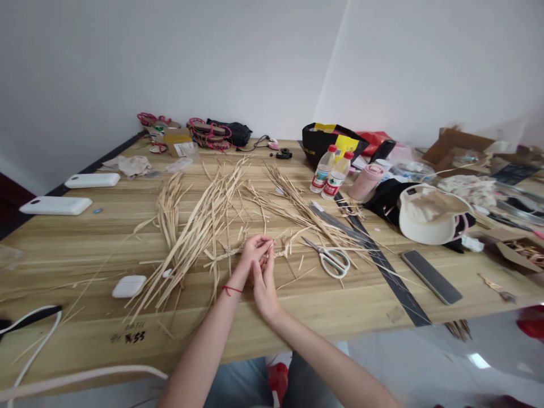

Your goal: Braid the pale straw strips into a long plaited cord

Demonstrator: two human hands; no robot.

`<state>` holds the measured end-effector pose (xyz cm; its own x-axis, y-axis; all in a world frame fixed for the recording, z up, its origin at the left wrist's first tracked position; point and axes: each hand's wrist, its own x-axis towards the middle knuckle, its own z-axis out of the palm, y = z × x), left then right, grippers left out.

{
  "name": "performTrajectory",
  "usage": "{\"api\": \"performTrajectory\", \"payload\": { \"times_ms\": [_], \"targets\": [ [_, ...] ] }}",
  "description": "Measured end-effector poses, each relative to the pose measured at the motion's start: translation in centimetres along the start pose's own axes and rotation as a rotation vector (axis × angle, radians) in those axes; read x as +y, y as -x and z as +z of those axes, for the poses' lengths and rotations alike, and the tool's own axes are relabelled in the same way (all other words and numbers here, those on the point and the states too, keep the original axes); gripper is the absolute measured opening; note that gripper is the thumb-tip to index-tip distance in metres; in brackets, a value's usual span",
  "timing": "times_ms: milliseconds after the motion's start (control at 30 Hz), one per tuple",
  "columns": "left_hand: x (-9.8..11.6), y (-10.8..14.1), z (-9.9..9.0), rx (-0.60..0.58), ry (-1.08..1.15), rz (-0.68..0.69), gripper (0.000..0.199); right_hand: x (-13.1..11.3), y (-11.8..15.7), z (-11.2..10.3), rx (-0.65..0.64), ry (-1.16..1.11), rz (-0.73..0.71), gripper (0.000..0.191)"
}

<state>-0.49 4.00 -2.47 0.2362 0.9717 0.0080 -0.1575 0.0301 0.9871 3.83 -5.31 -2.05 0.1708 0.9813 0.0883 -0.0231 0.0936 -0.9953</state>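
A braided straw strip (227, 253) lies crosswise near the table's front middle, showing on both sides of my hands. My left hand (253, 252), with a red string on its wrist, is closed over the braid, its fingertips pinched together. Pressed up against it from the front is my right hand (266, 286), fingers pointing up and closed at the same spot. The exact straw between the fingertips is partly hidden. Long loose straw strands (212, 209) spread behind and left of the hands. White-handled scissors (335, 262) rest to the right, blades slightly apart.
More straw (301, 204) fans out to the back right. Two water bottles (335, 175), a pink cup (366, 181) and a pale cap (433, 215) stand farther right. A dark flat bar (431, 276) lies near the front edge. At left are a white case (129, 286) and white devices (57, 205).
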Motion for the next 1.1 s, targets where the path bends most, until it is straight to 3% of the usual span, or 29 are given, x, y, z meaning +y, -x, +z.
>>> {"api": "performTrajectory", "payload": {
  "times_ms": [200, 367, 500, 667, 767, 967, 1100],
  "targets": [
    [0.1, 0.0, 0.1, -0.006, 0.027, 0.007, 0.024, -1.1, 0.2, 0.6, 0.051, -0.037, 0.069, 0.074],
    [0.2, -0.1, -0.1, -0.014, 0.085, 0.012, 0.019, -1.2, -1.7, -0.2, 0.075, 0.043, 0.058, 0.067],
    [-0.2, -0.4, -0.2, -0.023, 0.009, 0.089, 0.020, -3.1, -5.2, -3.2, -0.001, 0.113, 0.050, 0.055],
    [-0.4, -0.5, 0.0, -0.062, 0.008, 0.026, 0.026, -6.3, -9.7, -8.3, -0.052, 0.231, -0.086, 0.034],
    [-0.5, -0.4, 0.0, -0.057, 0.018, 0.033, 0.024, -7.3, -11.0, -10.2, -0.128, 0.230, -0.113, 0.032],
    [-0.7, -0.5, 0.1, -0.074, 0.053, 0.018, 0.025, -8.0, -11.9, -11.7, -0.407, 0.189, 0.041, 0.041],
    [-0.6, -0.4, 0.2, -0.055, 0.055, 0.006, 0.025, -8.2, -12.4, -11.9, -0.530, 0.542, -0.083, 0.031]
  ]
}}
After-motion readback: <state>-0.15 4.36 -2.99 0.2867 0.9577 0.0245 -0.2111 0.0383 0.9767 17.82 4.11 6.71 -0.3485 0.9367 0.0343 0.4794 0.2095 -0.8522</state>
